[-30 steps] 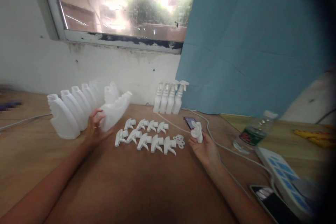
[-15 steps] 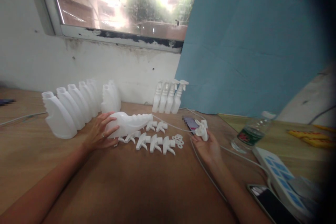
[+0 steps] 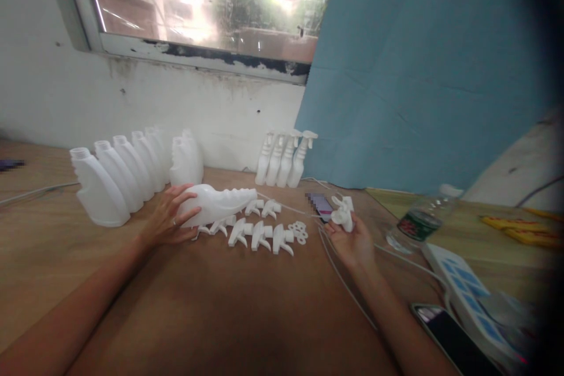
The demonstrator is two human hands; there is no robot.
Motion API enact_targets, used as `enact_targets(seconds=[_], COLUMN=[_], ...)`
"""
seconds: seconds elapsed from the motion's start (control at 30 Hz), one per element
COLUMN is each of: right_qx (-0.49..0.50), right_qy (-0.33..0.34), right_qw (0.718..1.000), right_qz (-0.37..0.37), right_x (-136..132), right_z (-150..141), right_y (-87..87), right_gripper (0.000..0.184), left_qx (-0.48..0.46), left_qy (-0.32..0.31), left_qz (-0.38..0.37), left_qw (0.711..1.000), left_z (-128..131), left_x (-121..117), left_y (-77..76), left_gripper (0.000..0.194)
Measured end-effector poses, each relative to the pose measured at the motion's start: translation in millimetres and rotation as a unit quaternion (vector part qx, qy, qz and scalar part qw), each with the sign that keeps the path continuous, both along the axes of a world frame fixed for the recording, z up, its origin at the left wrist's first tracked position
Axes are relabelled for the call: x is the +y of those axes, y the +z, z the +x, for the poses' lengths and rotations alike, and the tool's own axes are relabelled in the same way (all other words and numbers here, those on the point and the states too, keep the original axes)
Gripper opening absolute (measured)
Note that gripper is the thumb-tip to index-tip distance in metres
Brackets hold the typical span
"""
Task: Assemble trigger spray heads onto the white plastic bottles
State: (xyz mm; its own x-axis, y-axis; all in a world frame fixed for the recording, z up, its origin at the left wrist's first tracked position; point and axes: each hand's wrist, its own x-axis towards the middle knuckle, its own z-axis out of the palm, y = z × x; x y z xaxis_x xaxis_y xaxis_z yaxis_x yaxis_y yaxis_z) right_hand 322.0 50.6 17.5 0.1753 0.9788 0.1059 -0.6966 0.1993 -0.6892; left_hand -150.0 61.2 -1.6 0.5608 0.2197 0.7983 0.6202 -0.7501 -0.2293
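Sideways, a bottle [image 3: 215, 202] juts rightward from the gripping left hand [image 3: 166, 217]; the right hand [image 3: 356, 245] holds a spray head [image 3: 343, 215].

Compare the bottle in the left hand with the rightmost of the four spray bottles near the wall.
Pose: the held bottle is tipped sideways, its neck pointing right; the rightmost spray bottle stands upright.
Top: the rightmost spray bottle has a trigger head fitted; the held bottle has none.
Contact: the left hand grips the held bottle; no hand touches the rightmost spray bottle.
Shared: both are white and narrow toward the neck.
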Motion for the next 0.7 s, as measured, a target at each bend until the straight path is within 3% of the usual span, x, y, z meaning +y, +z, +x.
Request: enact_targets(seconds=[0.17, 0.37, 0.57, 0.7], right_qx=[-0.003, -0.064, -0.159, -0.214], right_qy=[-0.022, -0.011, 0.062, 0.120], right_qw=[0.999, 0.998, 0.985, 0.969], right_qz=[-0.034, 0.006, 0.026, 0.023], right_x=[0, -4, -22, -40], right_z=[-4, -17, -42, -62], right_y=[0.5, 0.6, -5.2, -6.6], right_gripper=[0.012, 0.017, 0.026, 0.044], left_qx=[0.033, 0.137, 0.177, 0.182], left_qy=[0.015, -0.031, -0.041, -0.053], left_qz=[-0.003, -0.003, 0.008, 0.013], left_qw=[0.999, 0.990, 0.983, 0.982], left_z=[4, 20, 37, 46], left_x=[-5, -16, -22, -27], left_y=[4.1, 11.5, 10.5, 10.9], left_gripper=[0.050, 0.052, 0.051, 0.051])
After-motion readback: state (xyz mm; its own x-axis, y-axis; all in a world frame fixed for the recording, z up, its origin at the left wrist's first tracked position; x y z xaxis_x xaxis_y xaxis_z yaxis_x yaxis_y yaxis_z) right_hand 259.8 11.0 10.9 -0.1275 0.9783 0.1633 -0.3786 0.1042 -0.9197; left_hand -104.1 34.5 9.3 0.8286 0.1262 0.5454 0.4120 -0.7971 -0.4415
